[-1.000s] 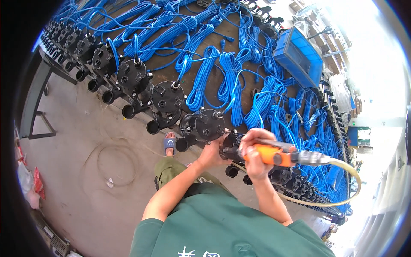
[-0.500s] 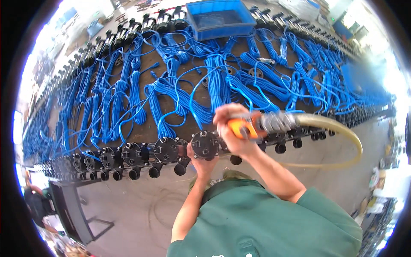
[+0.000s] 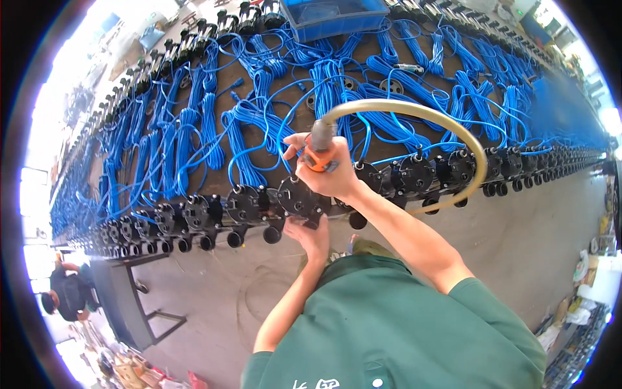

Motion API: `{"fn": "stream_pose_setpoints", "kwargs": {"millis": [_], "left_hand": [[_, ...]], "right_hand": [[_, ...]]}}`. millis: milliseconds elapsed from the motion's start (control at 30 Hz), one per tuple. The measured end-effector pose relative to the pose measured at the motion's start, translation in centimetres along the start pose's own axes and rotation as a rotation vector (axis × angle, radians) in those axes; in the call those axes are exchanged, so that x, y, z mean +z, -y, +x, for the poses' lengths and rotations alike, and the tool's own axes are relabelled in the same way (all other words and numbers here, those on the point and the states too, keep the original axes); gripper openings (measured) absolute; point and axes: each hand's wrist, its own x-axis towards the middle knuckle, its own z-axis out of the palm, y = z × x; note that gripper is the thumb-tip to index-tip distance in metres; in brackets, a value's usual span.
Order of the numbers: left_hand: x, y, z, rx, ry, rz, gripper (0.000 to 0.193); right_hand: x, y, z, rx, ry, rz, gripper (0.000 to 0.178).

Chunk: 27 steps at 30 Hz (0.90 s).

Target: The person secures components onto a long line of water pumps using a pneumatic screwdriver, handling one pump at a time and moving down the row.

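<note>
My right hand (image 3: 322, 170) grips an orange pneumatic screwdriver (image 3: 319, 150), held upright with its tip down on a black round pump unit (image 3: 299, 197) at the bench's front edge. A tan air hose (image 3: 447, 123) loops from the tool's top out to the right and back. My left hand (image 3: 310, 235) reaches up from below and holds the underside of that same black unit. More black units (image 3: 245, 203) stand in a row on either side, each wired with coiled blue cables (image 3: 249, 129).
A long workbench (image 3: 290, 115) is covered in blue cable bundles. A blue plastic bin (image 3: 334, 16) stands at its far side. Grey concrete floor (image 3: 518, 240) lies beside me. Another person (image 3: 68, 295) crouches at the lower left near a dark metal frame (image 3: 139, 311).
The tool has swung from lying sideways to standing upright over the black unit, the hose now arches overhead, and the view has shifted along the bench.
</note>
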Motion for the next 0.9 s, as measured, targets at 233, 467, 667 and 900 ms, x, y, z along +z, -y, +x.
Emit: {"fn": "stream_pose_setpoints", "kwargs": {"millis": [233,467,667,900], "left_hand": [[4.5,-0.3,-1.4,0.323,0.268,-0.090,0.026],[5.5,1.3,-1.4,0.419,0.228,-0.001,0.016],[5.5,1.9,-1.4,0.430,0.260,0.042,0.017],[7.0,5.0,-1.1,0.594,0.241,0.003,0.019]], "right_hand": [[-4.5,7.0,-3.8,0.169,-0.040,0.108,0.041],[-5.9,7.5,-6.7,0.201,-0.064,0.138,0.039],[-4.4,4.6,-7.1,0.264,-0.058,0.193,0.030],[-4.0,3.2,-7.2,0.183,0.093,-0.013,0.025]]}}
